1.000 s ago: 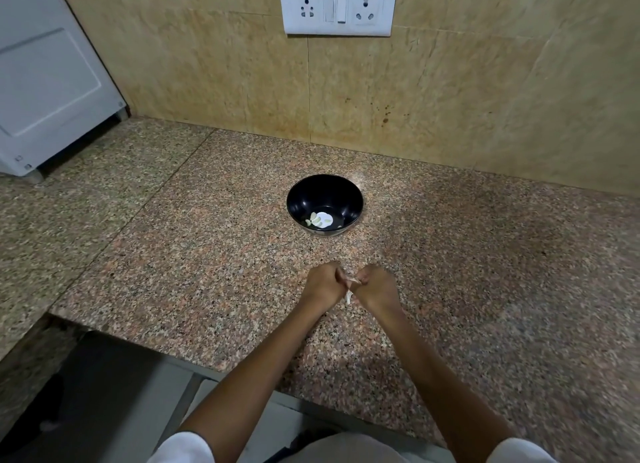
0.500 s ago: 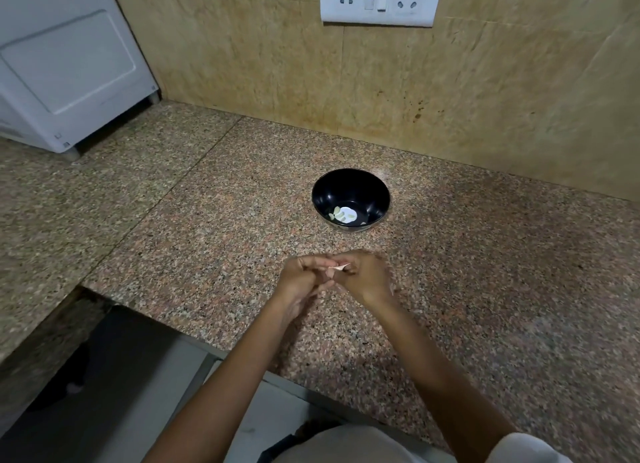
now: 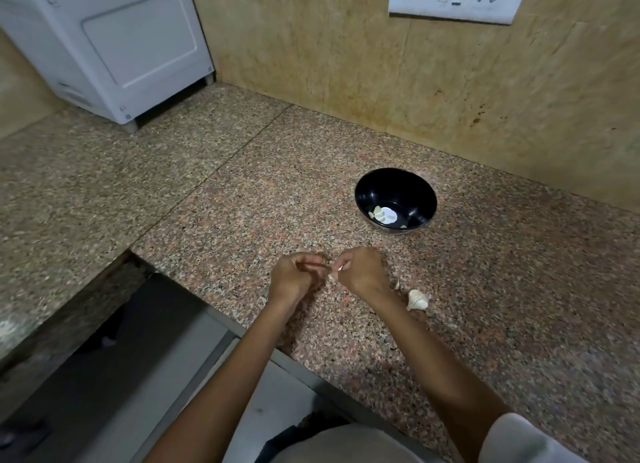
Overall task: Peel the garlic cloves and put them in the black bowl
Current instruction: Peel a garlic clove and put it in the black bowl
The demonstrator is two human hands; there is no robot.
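Near the front edge of the speckled granite counter (image 3: 242,220), the left hand (image 3: 294,277) and right hand (image 3: 362,272) both pinch a pale garlic clove (image 3: 336,272). The round black bowl (image 3: 367,190) stands beyond, apart from them, short of the tan wall (image 3: 311,81).

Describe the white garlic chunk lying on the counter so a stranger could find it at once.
On the speckled pink-brown granite countertop, find the round black bowl, then come nearer to the person's right hand. Just right of that wrist lies the lumpy white papery garlic chunk. It is much bigger than the thin pale peel scrap beside it.
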